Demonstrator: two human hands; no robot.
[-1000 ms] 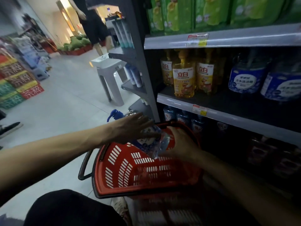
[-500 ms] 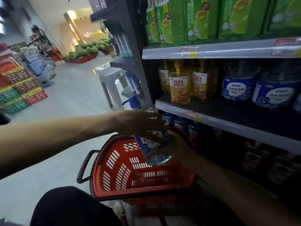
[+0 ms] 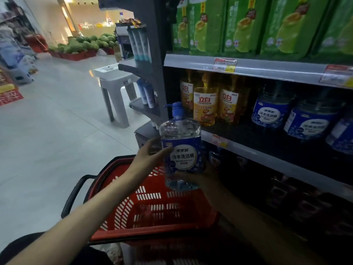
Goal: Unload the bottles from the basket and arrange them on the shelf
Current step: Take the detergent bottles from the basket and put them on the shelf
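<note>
Pale glossy floor (image 3: 47, 131) runs past a grey stool (image 3: 116, 88) — toward what look like melons (image 3: 89, 42) under warm light.

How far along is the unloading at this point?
Done: matching blue-label bottles already stand on the middle shelf. In hand: one pump bottle, upright above the red basket, held by the left hand and right hand. Left: shelving it; no other bottle shows in the basket.

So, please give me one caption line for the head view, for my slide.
The left hand and right hand hold a blue-labelled pump bottle above the red basket, beside the detergent shelf.
</note>
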